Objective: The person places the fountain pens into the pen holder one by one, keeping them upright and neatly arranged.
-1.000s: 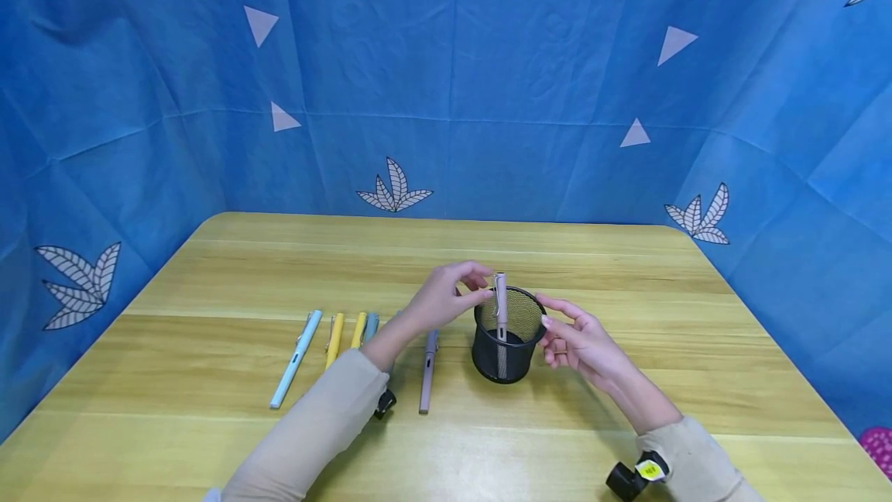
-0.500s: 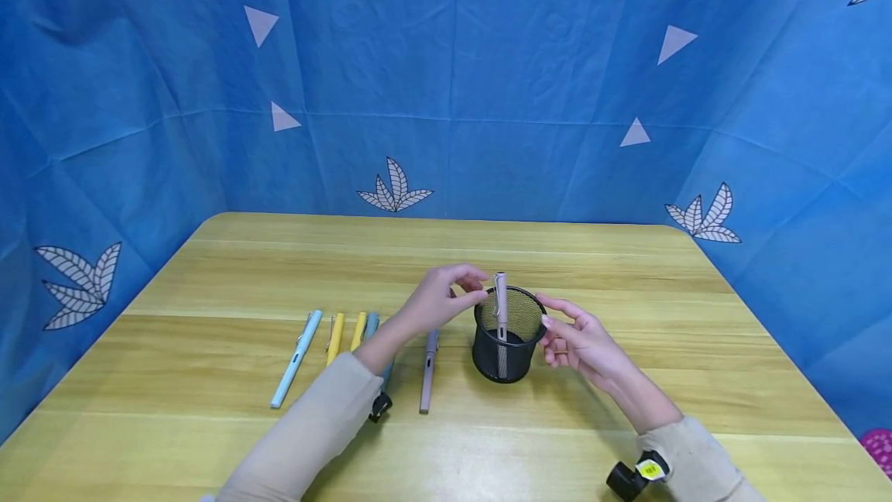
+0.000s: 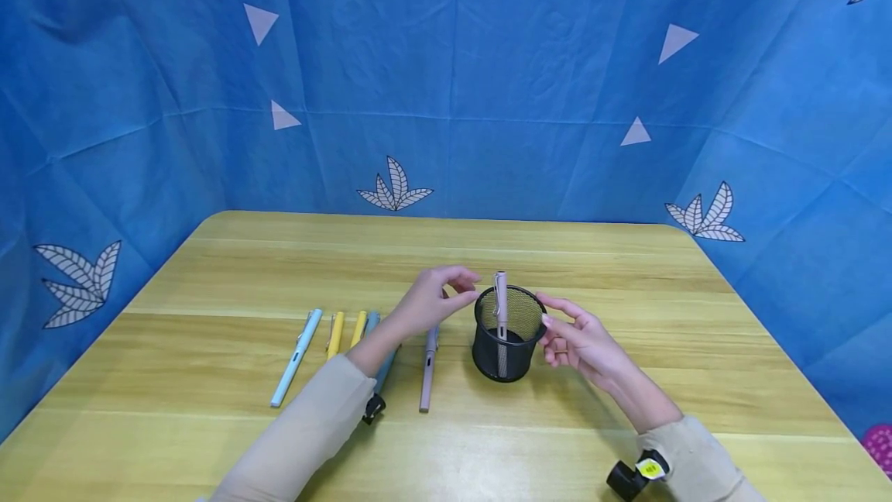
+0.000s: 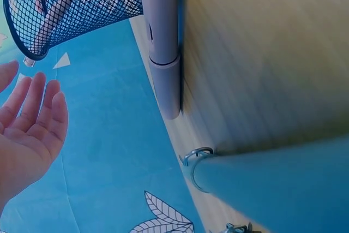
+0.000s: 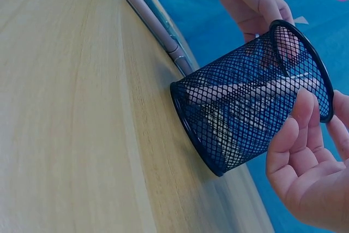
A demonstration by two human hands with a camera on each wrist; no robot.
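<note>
A black mesh pen holder point(image 3: 514, 362) stands upright on the table. Inside it leans a pale mauve pen point(image 3: 501, 300), capped end above the rim. My right hand point(image 3: 588, 343) pinches the holder's right rim between thumb and forefinger, its other fingers loosely bent. Just left of the opposite rim is my left hand point(image 3: 428, 300), holding nothing, fingers relaxed and apart from the holder. A second mauve pen point(image 3: 427, 382) lies on the table below that hand. The left wrist view shows this mauve pen point(image 4: 163, 42) close up beside a blue pen point(image 4: 272, 184).
Left of the mauve pen lie a darker blue pen point(image 3: 383, 374), two yellow pens point(image 3: 336, 331) and a light blue pen point(image 3: 296, 359). My left forearm partly covers the yellow and darker blue ones. A blue curtain point(image 3: 446, 84) surrounds the wooden table point(image 3: 592, 254).
My left hand has drawn back leftward from the holder's rim and the pen in it. The right hand and the holder stay where they were.
</note>
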